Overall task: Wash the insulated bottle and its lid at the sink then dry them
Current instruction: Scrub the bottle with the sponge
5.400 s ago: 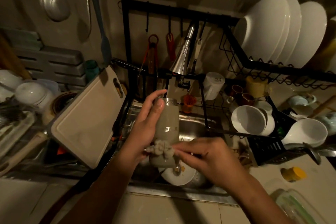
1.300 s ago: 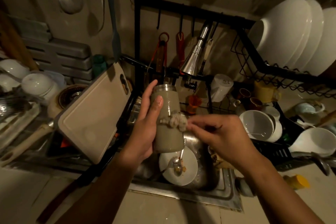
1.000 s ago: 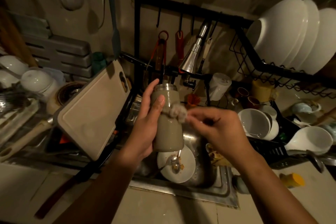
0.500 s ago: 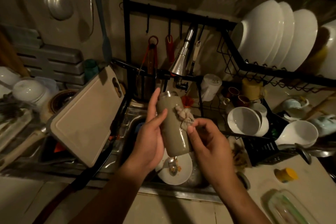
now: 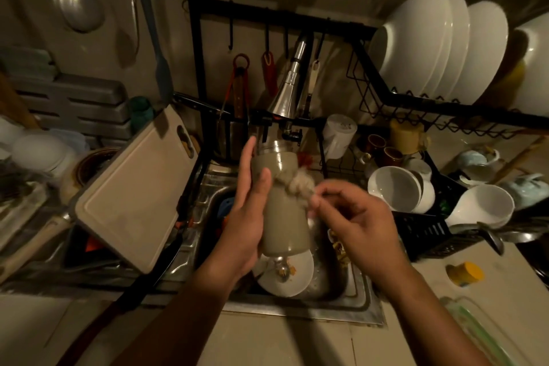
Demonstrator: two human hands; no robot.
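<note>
The insulated bottle [image 5: 282, 208] is nearly upright at the centre of the frame, above the sink [image 5: 300, 313] and just below the faucet [image 5: 286, 95]. The left hand [image 5: 246, 217] grips its left side, thumb curled across the front. The right hand [image 5: 359, 223] pinches a scrubber [image 5: 297, 184] in its fingertips against the bottle's upper right. A dirty plate [image 5: 300, 279] lies in the sink beneath.

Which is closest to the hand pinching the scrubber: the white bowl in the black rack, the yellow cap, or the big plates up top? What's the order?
From the right hand:
1. White bowl, just to its right, in the black rack.
2. Yellow cap, farther right, on the counter.
3. Big plates, high on the top rack, behind.
</note>
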